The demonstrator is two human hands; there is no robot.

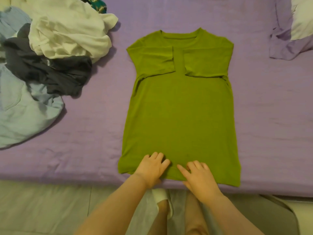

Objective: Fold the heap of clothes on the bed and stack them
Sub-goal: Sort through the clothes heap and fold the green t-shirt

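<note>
- Olive-green short-sleeved cotton T-shirt (pixel 179 112) lay flat in the middle of the bed, collar toward the far edge, hem at the near edge, both sleeves folded inward across the chest.
- My left hand (pixel 152 168) rested on the hem left of centre, fingers straight and slightly spread, pressing the cloth without gripping it.
- My right hand (pixel 198 175) rested on the hem just beside it, fingers likewise flat and apart, forefinger pointing toward the left hand.
- Unfolded heap of white, dark grey and pale blue clothes (pixel 44 53) sat at the bed's far left corner, well apart from the shirt.
- Purple quilted bedspread (pixel 94 146) covered the bed.
- Lilac pillow (pixel 294 31) lay at the far right corner.
</note>
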